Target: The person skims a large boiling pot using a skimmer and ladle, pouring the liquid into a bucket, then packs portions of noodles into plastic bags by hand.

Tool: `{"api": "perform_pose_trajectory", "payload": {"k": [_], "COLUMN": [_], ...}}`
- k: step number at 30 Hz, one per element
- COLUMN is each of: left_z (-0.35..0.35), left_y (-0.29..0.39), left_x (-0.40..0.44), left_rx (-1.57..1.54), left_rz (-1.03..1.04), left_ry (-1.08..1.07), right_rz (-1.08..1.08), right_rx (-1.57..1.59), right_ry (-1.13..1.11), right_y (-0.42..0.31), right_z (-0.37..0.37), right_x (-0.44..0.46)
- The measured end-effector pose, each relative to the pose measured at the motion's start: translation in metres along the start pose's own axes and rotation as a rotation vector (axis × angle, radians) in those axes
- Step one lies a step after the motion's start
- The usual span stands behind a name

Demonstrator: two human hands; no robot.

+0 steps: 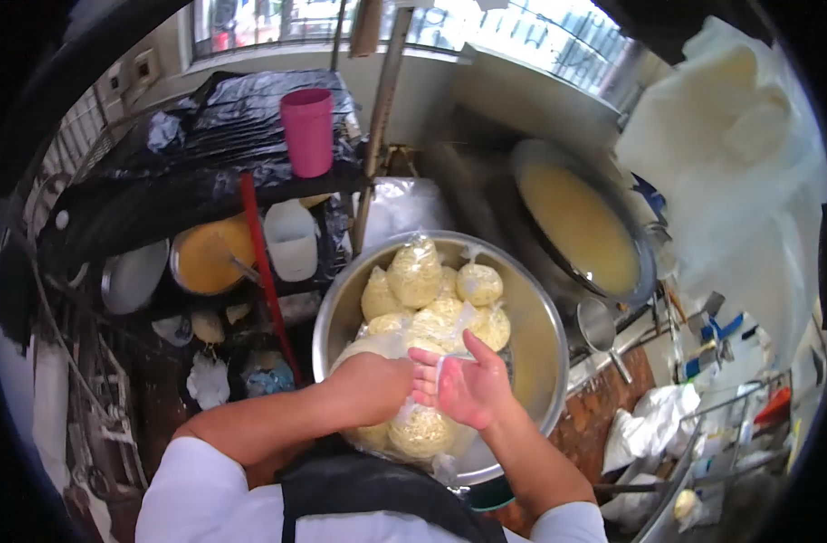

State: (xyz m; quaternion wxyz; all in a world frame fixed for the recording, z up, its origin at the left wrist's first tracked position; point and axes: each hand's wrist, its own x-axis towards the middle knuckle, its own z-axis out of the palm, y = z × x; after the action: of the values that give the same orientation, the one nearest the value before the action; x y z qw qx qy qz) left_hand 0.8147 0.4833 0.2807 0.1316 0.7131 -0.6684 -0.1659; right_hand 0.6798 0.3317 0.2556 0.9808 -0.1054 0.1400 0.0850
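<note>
A large round metal basin [547,362] holds several clear plastic bags [416,273] filled with pale yellow shredded food. Over its front part, my left hand [373,387] is closed round the gathered plastic of a bag; part of that bag shows pale beyond my knuckles. Beside it, my right hand [468,380] is palm up with the fingers spread, and a thin strip of plastic or band lies across them. The fingertips of my right hand are close to my left fist. One knotted bag [421,433] sits below both hands.
A wide dark pan [644,271] of yellowish liquid stands at the back right, with a strainer [597,324] nearer. To the left are a pink cup [307,134] on black plastic, a white jug [290,242] and a bowl of orange mixture [212,258]. White plastic [730,154] hangs at right.
</note>
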Motion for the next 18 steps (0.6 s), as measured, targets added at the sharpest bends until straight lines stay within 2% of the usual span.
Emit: {"api": "perform_pose_trajectory", "payload": {"k": [2,4,11,12,15,18], "left_z": [0.006,0.008,0.007,0.004,0.005,0.030], "left_y": [0.001,0.005,0.009,0.011,0.006,0.015], "left_x": [-0.005,-0.011,-0.021,-0.022,-0.037,-0.054], "left_rx": [0.053,0.104,0.067,0.022,-0.394,-0.468], "left_rz": [0.044,0.082,-0.084,-0.148,-0.206,-0.088], "left_ry": [0.086,0.182,0.214,0.106,0.175,0.413], "right_rz": [-0.063,-0.060,-0.051,-0.047,-0.038,-0.070], "right_rx": [-0.031,0.013,0.097,0.093,0.018,-0.068], "right_ry": [0.077,0.064,0.053,0.046,0.097,0.165], "right_y": [0.004,0.004,0.003,0.002,0.000,0.005], "right_z": [0.000,0.002,0.014,0.013,0.011,0.013], "right_x": [0.003,0.006,0.017,0.018,0.019,0.028]}}
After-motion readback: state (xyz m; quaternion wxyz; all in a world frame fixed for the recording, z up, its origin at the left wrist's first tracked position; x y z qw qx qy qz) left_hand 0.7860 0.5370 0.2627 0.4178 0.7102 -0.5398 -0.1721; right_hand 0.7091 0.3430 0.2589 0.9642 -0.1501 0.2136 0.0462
